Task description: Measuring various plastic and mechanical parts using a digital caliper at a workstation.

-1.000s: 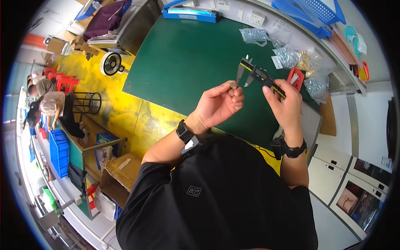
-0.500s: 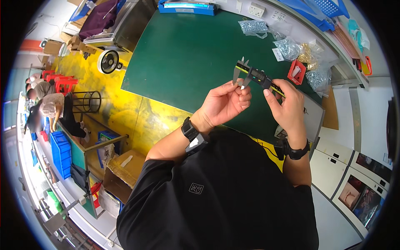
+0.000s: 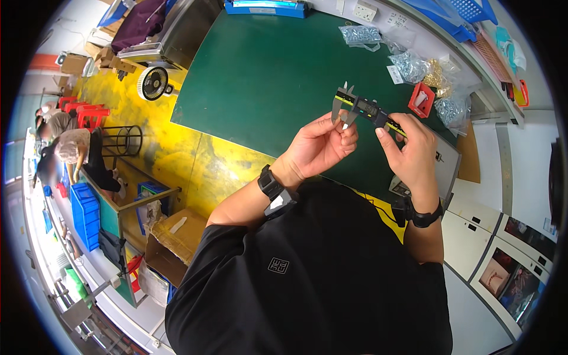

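In my right hand [image 3: 412, 151] is a dark digital caliper [image 3: 370, 110] with a small display. Its beam slants over the green table, and its pointed jaws lie toward my left hand [image 3: 320, 146]. The fingers of that hand are pinched around a small pale, shiny part [image 3: 345, 125] at the caliper's lower jaws. Fingertips hide most of the part, so its kind cannot be made out. My right thumb and fingers wrap the beam near the slider.
Clear bags of screws [image 3: 408, 66], a bag of gold-coloured pieces [image 3: 435, 77] and a red bin [image 3: 421, 99] lie along the far right of the green table [image 3: 248, 71]. A fan [image 3: 154, 83] stands left of the table. People [image 3: 74, 148] sit farther left.
My right hand and wrist have shifted slightly to the right, and the caliper's slider with them. My left hand keeps its pinch in nearly the same place.
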Demonstrator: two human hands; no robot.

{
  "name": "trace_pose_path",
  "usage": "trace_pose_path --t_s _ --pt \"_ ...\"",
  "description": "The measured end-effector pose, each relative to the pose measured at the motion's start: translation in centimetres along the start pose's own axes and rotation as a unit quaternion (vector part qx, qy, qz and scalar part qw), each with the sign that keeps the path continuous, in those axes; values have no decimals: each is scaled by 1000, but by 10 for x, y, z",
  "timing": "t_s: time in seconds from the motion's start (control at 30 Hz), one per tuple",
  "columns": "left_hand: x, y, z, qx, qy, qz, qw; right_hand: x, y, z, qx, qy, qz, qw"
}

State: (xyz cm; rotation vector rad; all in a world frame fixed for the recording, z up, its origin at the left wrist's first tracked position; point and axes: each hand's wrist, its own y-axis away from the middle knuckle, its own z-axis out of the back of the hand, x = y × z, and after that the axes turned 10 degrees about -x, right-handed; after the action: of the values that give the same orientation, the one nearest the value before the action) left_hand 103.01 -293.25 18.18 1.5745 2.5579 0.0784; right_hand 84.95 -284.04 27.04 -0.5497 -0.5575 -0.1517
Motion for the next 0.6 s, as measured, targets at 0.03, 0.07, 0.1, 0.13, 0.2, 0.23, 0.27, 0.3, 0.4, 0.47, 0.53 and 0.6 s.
trace_pose_path --t_s 0.03,0.07,0.1,0.13,0.2,0.23,0.27,0.3,0.4,0.47,0.53,0.6 --pt "0 0 1 4 1 1 1000 0 0 1 4 3 0 1000" --pt "1 0 1 8 1 2 1000 0 1 1 9 6 -1 1000" --pt "1 1 1 12 2 3 1000 0 1 1 9 6 -1 1000" --pt "2 1 1 11 2 3 1000 0 2 1 7 2 0 1000" --pt "4 3 0 8 3 2 1000 -1 3 1 2 -4 2 1000" --pt "5 3 -1 6 4 1 1000 -1 4 1 2 -4 2 1000" --pt "5 4 -1 6 4 2 1000 -2 5 1 0 -7 2 1000" --pt "6 4 -1 7 4 1 1000 -2 6 1 -2 -10 2 1000" --pt "6 4 0 9 5 -1 1000 -3 7 1 -6 -12 4 1000" --pt "6 4 0 14 0 -1 1000 -3 6 1 -10 -11 9 1000" --pt "6 4 0 16 -1 0 1000 1 6 3 -5 -10 -1 1000" --pt "6 4 -1 15 1 -3 1000 4 6 5 4 -7 -19 1000"
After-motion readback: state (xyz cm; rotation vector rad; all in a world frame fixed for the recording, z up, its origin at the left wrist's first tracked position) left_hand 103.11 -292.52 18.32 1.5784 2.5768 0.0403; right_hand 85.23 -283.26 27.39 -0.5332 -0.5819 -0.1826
